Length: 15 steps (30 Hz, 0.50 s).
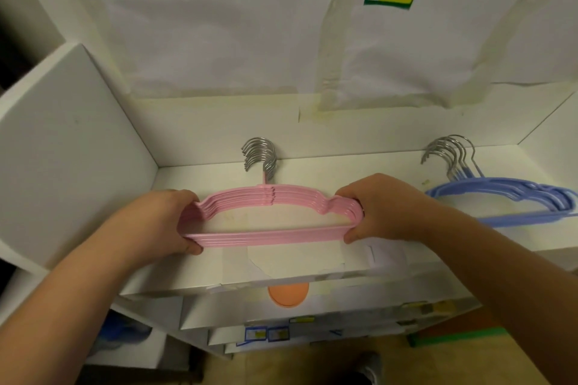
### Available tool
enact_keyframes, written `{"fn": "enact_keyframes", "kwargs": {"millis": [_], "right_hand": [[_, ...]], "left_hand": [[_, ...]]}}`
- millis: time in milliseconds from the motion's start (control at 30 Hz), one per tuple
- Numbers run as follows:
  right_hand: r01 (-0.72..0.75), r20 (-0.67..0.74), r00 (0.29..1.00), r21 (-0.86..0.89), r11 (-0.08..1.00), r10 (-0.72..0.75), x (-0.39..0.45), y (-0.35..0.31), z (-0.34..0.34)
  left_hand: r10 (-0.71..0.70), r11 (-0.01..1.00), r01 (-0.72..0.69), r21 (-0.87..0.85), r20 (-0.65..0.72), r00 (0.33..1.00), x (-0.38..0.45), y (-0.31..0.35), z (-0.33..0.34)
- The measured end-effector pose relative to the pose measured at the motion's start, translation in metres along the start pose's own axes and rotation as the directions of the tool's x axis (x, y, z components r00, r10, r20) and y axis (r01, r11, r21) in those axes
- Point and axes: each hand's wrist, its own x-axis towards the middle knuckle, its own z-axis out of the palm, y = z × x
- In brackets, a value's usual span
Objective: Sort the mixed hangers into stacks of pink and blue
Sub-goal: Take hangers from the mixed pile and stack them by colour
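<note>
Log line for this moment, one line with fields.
left hand: grips pink stack left end | right hand: grips right end | blue stack: on shelf, right, untouched | stray hangers: none visible

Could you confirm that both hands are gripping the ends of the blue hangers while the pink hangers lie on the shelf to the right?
The colours are swapped. In the head view, the left hand and right hand grip the pink hangers; the blue hangers lie on the shelf.

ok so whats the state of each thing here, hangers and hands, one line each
pink hangers: stacked together, lying on the shelf, gripped at both ends, hooks toward the back wall
blue hangers: loosely stacked on the shelf to the right, untouched
left hand: fingers curled round the left end of the pink stack
right hand: fingers curled round the right end of the pink stack
shelf: white, holds both stacks
</note>
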Motion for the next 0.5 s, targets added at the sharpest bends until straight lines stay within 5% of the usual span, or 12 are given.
{"fn": "enact_keyframes", "kwargs": {"millis": [200, 333, 500], "right_hand": [[-0.056, 0.065, 0.996, 0.033, 0.998, 0.054, 0.0, -0.004, 0.0], [-0.13, 0.047, 0.991, 0.082, 0.988, 0.126, -0.021, -0.006, -0.009], [-0.15, -0.147, 0.976, 0.093, 0.984, 0.162, -0.066, 0.008, -0.027]], "left_hand": [[-0.021, 0.999, 0.023, -0.029, 0.076, 0.997, 0.002, 0.002, -0.003], [-0.047, 0.976, 0.073, -0.203, 0.132, 0.99, -0.007, 0.01, -0.007], [0.093, 0.994, -0.107, -0.034, -0.296, 0.951, -0.015, 0.06, -0.018]]}}
